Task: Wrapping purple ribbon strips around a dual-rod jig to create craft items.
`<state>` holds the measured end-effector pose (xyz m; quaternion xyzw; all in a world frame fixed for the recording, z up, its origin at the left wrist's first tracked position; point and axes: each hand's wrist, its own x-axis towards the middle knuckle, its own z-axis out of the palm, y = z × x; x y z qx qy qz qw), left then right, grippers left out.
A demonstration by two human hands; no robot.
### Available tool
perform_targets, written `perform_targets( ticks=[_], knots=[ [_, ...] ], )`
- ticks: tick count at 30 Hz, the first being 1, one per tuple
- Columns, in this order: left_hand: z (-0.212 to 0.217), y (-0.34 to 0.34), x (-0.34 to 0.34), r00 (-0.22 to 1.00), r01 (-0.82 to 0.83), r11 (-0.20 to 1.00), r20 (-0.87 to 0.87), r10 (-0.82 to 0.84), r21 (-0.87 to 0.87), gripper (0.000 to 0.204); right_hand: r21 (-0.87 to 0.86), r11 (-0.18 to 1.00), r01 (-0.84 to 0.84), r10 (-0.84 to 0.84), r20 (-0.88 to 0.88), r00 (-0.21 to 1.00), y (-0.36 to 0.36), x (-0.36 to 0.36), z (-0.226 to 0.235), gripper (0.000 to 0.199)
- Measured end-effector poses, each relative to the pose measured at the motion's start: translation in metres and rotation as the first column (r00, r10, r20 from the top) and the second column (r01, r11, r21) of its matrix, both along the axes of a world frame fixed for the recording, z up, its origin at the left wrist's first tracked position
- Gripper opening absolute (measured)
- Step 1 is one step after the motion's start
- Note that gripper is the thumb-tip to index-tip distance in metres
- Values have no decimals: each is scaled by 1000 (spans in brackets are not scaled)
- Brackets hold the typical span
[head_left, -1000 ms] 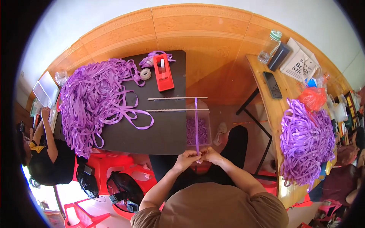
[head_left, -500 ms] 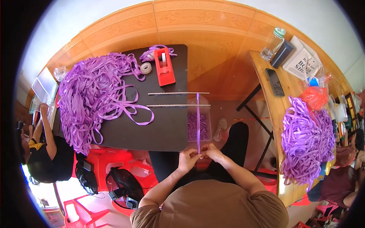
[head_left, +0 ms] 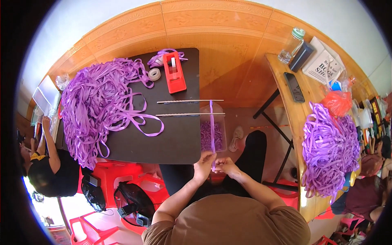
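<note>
Left hand [head_left: 203, 165]: grip pinched on ribbon [head_left: 212, 134], just below frame centre. Right hand [head_left: 228, 167]: grip closed on ribbon's lower end. Ribbon runs straight up to two rods [head_left: 179, 114] jutting off black desk [head_left: 143, 152]. Purple pile [head_left: 96, 106] left of frame; red dispenser [head_left: 176, 83] upper centre.

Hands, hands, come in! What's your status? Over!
Left hand and right hand at near end of purple ribbon, exact grip unclear. Ribbon straight, crossing near rod, reaching far rod. Nothing visibly blocking.
</note>
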<state>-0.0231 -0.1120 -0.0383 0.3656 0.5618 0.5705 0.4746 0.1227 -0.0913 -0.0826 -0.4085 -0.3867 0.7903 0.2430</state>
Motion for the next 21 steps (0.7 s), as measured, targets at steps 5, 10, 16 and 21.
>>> perform_targets(
  ticks=[5,10,16,21],
  knots=[
    [18,27,15,994,-84,994,76,79,64,3,160,982,-102,92,71,993,-4,4,25,5],
    [65,54,26,978,-150,948,-99,184,280,6,207,973,-104,87,89,992,-7,14,28,5],
    [69,83,29,934,-305,901,-89,347,310,13,139,987,-85,78,53,996,-6,23,30,7],
    [66,84,30,901,-237,971,382,206,35,14,112,989,-99,99,13,995,-5,29,29,7]
  ],
)
